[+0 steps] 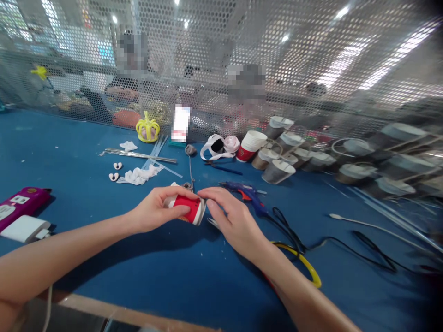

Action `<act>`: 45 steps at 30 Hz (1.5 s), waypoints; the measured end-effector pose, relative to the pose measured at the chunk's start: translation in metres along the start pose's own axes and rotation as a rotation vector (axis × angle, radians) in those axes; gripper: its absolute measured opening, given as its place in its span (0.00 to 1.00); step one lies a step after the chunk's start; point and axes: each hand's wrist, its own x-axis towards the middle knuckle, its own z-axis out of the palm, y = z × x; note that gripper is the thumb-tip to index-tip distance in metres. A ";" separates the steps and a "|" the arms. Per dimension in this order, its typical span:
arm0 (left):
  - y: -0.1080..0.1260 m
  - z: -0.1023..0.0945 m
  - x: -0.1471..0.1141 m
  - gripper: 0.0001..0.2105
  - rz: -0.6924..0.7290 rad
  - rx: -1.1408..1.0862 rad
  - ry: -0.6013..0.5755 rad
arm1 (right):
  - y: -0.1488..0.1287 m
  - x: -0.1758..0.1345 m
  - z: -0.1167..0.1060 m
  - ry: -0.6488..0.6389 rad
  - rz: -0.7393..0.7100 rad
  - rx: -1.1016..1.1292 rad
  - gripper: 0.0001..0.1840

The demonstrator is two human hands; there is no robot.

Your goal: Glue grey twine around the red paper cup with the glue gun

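Note:
My left hand (pixel 152 210) is wrapped round a red and white paper cup (pixel 186 208), tipped on its side above the blue table. Grey yarn (pixel 200 212) circles the cup's right end. There the fingertips of my right hand (pixel 230 216) come together on the yarn at the rim; the exact pinch is partly hidden. A strand runs from behind the cup to a small grey yarn ball (pixel 190 150). Under my right wrist lies a tool with a yellow handle (pixel 311 272); metal tips (pixel 213 223) show beneath that hand.
Right of my hands lies a blue glue gun (pixel 251 196) with a black cord. Several grey-wrapped cups (pixel 278 171) and stacked paper cups (pixel 254 139) stand behind. Clear glue sticks (pixel 157 152), a yellow crown-shaped piece (pixel 148 130) and a purple power strip (pixel 26 203) are leftward. Perforated mesh closes the back.

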 end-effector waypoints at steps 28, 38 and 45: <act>-0.018 0.012 -0.002 0.12 -0.184 0.146 -0.024 | 0.118 -0.004 -0.052 0.018 0.779 -0.398 0.08; -0.024 0.006 0.003 0.14 -0.096 0.229 0.023 | 0.047 -0.008 -0.062 0.042 0.771 0.271 0.15; -0.030 0.004 0.004 0.13 -0.121 0.196 -0.007 | 0.028 -0.027 -0.038 -0.088 0.714 0.299 0.17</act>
